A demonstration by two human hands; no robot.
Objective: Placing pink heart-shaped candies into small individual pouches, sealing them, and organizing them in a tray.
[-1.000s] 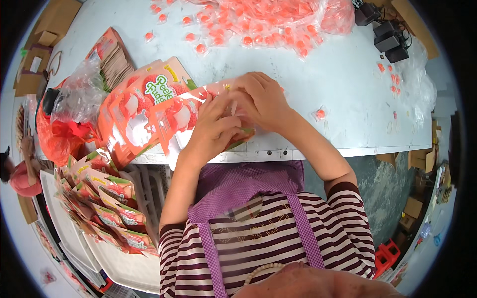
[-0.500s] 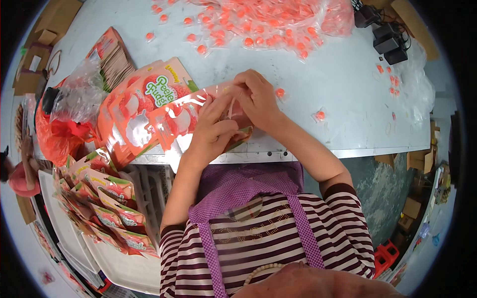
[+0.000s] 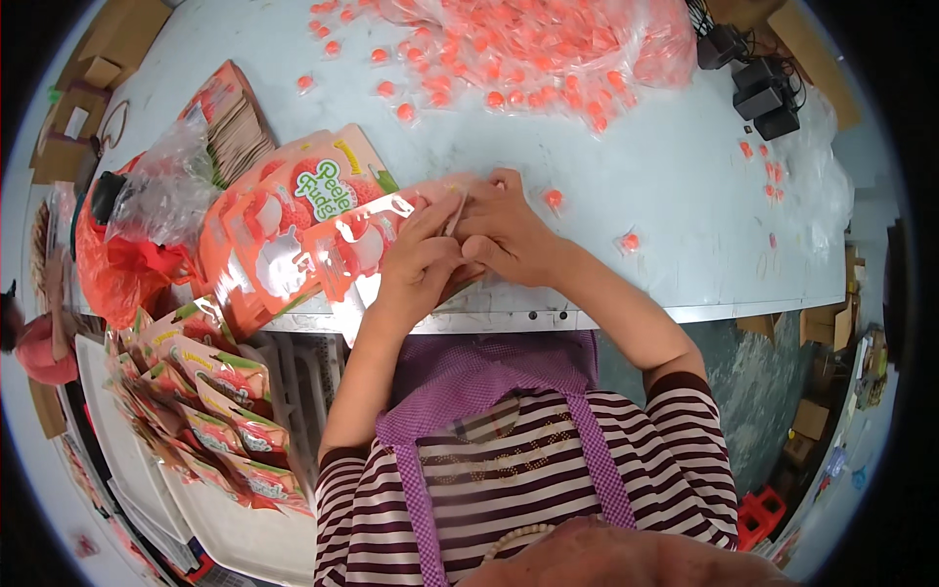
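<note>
A pink printed pouch (image 3: 357, 249) lies slantwise at the table's front edge, its right end between my two hands. My left hand (image 3: 421, 259) is closed on that end from the near left side. Close against it, my right hand (image 3: 511, 235) pinches the same end, its thumb towards the left fingers. The fingers hide the pouch's mouth and whatever may be inside. More flat pink pouches (image 3: 328, 161) are fanned out beneath and behind it. Right of my right hand lie two wrapped red-orange candies, one nearer (image 3: 555, 201) and one farther right (image 3: 628, 242).
Wrapped candies (image 3: 528, 59) are heaped at the far middle. A stack of pouches (image 3: 240, 127) and a red plastic bag (image 3: 117, 269) are at the left. Puffed pouches (image 3: 210, 401) stand on a pale tray (image 3: 245, 538) at lower left. Black adapters (image 3: 768, 83) lie far right.
My right hand has come down and in towards the left hand, its thumb now by the left fingers. The pouch's held end is gathered between both hands. The view has shifted slightly.
</note>
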